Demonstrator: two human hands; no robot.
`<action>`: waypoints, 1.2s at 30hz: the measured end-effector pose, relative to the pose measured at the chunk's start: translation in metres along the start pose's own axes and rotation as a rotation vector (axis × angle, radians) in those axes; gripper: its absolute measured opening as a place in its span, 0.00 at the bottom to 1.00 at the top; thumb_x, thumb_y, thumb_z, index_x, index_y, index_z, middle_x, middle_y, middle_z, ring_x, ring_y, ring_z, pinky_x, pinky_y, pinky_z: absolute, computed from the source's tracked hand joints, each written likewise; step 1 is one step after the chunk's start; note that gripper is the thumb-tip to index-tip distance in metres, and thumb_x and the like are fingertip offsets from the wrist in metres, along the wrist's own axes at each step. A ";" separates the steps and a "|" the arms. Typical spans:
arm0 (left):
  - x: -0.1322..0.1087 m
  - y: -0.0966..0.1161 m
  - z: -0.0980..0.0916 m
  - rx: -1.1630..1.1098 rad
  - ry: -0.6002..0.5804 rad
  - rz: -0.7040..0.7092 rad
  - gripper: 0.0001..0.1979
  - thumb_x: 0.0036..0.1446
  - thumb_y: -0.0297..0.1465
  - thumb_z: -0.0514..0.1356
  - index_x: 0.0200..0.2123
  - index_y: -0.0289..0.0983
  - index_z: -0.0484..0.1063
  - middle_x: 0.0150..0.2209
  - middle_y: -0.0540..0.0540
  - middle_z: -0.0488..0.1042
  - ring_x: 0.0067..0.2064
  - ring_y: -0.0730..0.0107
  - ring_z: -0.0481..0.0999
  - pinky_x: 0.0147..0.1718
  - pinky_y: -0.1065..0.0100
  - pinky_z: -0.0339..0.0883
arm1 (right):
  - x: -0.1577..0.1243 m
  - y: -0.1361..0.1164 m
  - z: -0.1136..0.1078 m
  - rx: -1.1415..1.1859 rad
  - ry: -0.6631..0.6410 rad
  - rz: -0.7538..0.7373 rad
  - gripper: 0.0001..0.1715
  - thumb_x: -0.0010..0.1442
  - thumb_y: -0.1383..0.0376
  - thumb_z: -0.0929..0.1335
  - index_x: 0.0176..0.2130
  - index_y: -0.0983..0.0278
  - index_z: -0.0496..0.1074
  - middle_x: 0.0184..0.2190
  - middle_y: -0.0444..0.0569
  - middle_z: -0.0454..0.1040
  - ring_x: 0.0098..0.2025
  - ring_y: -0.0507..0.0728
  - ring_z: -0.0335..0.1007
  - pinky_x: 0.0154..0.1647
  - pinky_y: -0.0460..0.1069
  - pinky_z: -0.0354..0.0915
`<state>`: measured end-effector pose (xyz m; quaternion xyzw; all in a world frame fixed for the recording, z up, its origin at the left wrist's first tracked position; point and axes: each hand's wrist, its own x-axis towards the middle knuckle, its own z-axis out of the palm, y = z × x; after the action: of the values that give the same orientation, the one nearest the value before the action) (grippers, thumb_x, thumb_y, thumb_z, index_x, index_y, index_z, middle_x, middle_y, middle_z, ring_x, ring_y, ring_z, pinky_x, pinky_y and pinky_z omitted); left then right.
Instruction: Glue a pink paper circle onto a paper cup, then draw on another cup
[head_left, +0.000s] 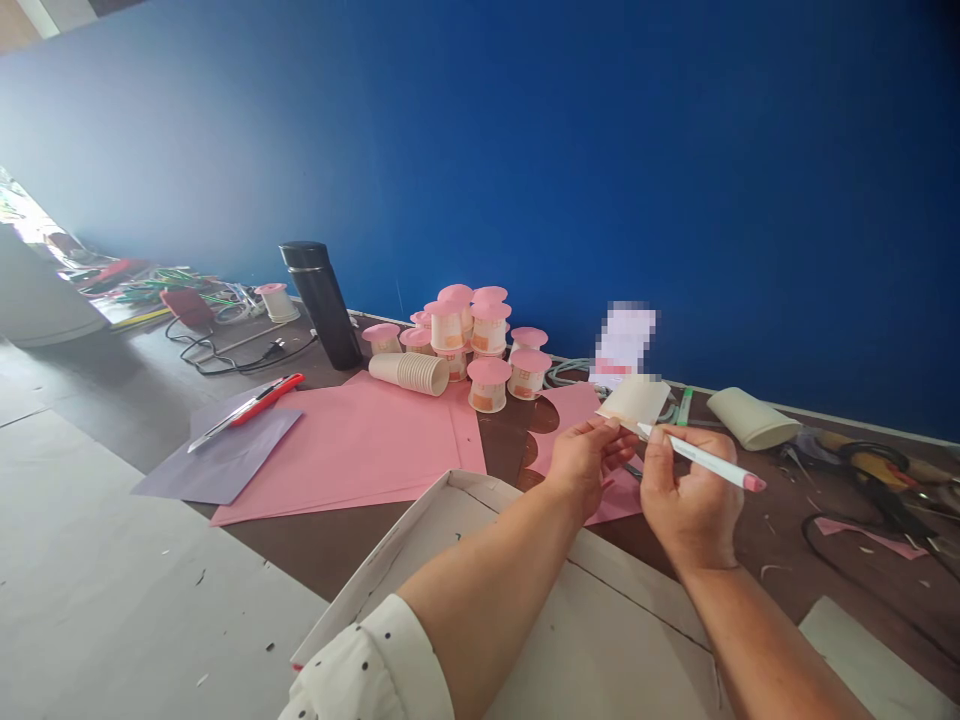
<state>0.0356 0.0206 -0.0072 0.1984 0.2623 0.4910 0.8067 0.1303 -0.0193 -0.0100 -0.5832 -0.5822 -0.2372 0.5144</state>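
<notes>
My left hand [589,462] is closed on the lower edge of a cream paper cup [636,402], which is tilted with its side towards me. In my right hand [694,500] is a white marker [705,460] with a pink end; its tip is at the cup's edge beside my left fingertips. Pink paper [559,415] with round cut-outs lies beneath and behind my left hand. Left of it stand several small cups with pink round tops [489,385], some stacked, beside a nested stack of plain cups [409,372] on its side.
A black bottle [322,305] stands at the back left. A red utility knife [262,400] lies on purple paper [217,450] beside large pink sheets [360,440]. White cardboard [600,640] is under my forearms. Another cup [752,418] and dark cables [877,490] lie at right.
</notes>
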 end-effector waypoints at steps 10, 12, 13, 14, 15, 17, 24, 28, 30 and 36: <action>-0.001 0.000 0.002 0.011 0.000 -0.008 0.03 0.53 0.26 0.60 0.30 0.31 0.72 0.28 0.42 0.74 0.29 0.75 0.74 0.34 0.73 0.67 | -0.001 -0.001 0.000 0.026 -0.004 -0.012 0.08 0.59 0.64 0.66 0.37 0.68 0.69 0.33 0.55 0.74 0.36 0.56 0.71 0.38 0.50 0.67; -0.001 0.000 0.001 0.011 0.000 -0.008 0.03 0.53 0.26 0.60 0.30 0.31 0.72 0.28 0.42 0.74 0.30 0.74 0.74 0.35 0.73 0.67 | -0.001 0.000 0.000 0.014 0.000 -0.007 0.08 0.59 0.64 0.66 0.37 0.67 0.69 0.33 0.55 0.74 0.37 0.57 0.71 0.38 0.50 0.67; -0.001 0.000 0.001 0.014 0.003 -0.012 0.03 0.53 0.27 0.60 0.30 0.31 0.72 0.28 0.43 0.74 0.29 0.74 0.74 0.35 0.72 0.67 | -0.001 0.000 0.000 0.009 -0.003 -0.004 0.08 0.58 0.64 0.66 0.37 0.67 0.69 0.33 0.54 0.74 0.36 0.57 0.71 0.37 0.50 0.67; -0.001 0.000 0.001 0.016 0.007 -0.015 0.04 0.53 0.27 0.60 0.30 0.31 0.72 0.28 0.43 0.74 0.29 0.75 0.74 0.35 0.72 0.67 | 0.000 -0.001 0.001 0.006 -0.006 0.000 0.08 0.58 0.64 0.66 0.36 0.67 0.69 0.32 0.54 0.74 0.36 0.56 0.71 0.37 0.49 0.67; -0.001 0.000 0.001 0.015 0.011 -0.017 0.04 0.53 0.27 0.60 0.30 0.31 0.72 0.28 0.43 0.74 0.29 0.75 0.74 0.35 0.72 0.67 | 0.000 -0.001 0.001 0.003 -0.009 0.001 0.08 0.58 0.64 0.66 0.36 0.67 0.69 0.32 0.54 0.74 0.35 0.56 0.71 0.36 0.49 0.67; -0.001 0.001 0.002 -0.002 0.015 -0.010 0.03 0.53 0.26 0.60 0.29 0.31 0.71 0.28 0.43 0.74 0.29 0.75 0.74 0.35 0.72 0.67 | 0.000 -0.003 0.000 0.000 -0.004 0.002 0.08 0.58 0.64 0.66 0.36 0.67 0.69 0.32 0.54 0.74 0.35 0.56 0.71 0.36 0.49 0.67; -0.005 0.004 0.004 -0.027 0.029 -0.022 0.03 0.54 0.25 0.59 0.28 0.31 0.71 0.28 0.42 0.74 0.28 0.75 0.73 0.34 0.73 0.67 | 0.001 -0.002 -0.003 -0.032 0.056 0.037 0.10 0.59 0.62 0.65 0.36 0.68 0.69 0.32 0.56 0.73 0.36 0.58 0.71 0.37 0.52 0.67; -0.004 0.003 0.003 -0.026 0.018 -0.009 0.03 0.53 0.25 0.59 0.28 0.31 0.71 0.27 0.42 0.74 0.28 0.75 0.74 0.34 0.73 0.67 | 0.000 -0.002 -0.002 -0.017 0.028 0.040 0.09 0.59 0.62 0.65 0.35 0.67 0.69 0.32 0.56 0.74 0.36 0.58 0.71 0.37 0.52 0.67; -0.002 0.002 0.003 -0.021 0.015 -0.006 0.03 0.53 0.25 0.60 0.28 0.31 0.71 0.27 0.42 0.74 0.28 0.74 0.74 0.34 0.72 0.67 | 0.001 -0.002 -0.002 -0.003 0.013 0.033 0.09 0.59 0.62 0.65 0.35 0.67 0.68 0.32 0.55 0.74 0.36 0.58 0.71 0.37 0.52 0.66; -0.001 0.000 0.002 0.000 0.008 0.002 0.04 0.51 0.26 0.62 0.28 0.31 0.72 0.28 0.43 0.74 0.29 0.73 0.74 0.38 0.70 0.68 | 0.001 -0.002 -0.002 0.014 -0.023 0.008 0.08 0.60 0.62 0.65 0.36 0.65 0.67 0.33 0.54 0.74 0.37 0.58 0.71 0.37 0.51 0.66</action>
<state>0.0362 0.0201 -0.0055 0.1968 0.2653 0.4925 0.8052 0.1294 -0.0209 -0.0084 -0.5847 -0.5875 -0.2243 0.5126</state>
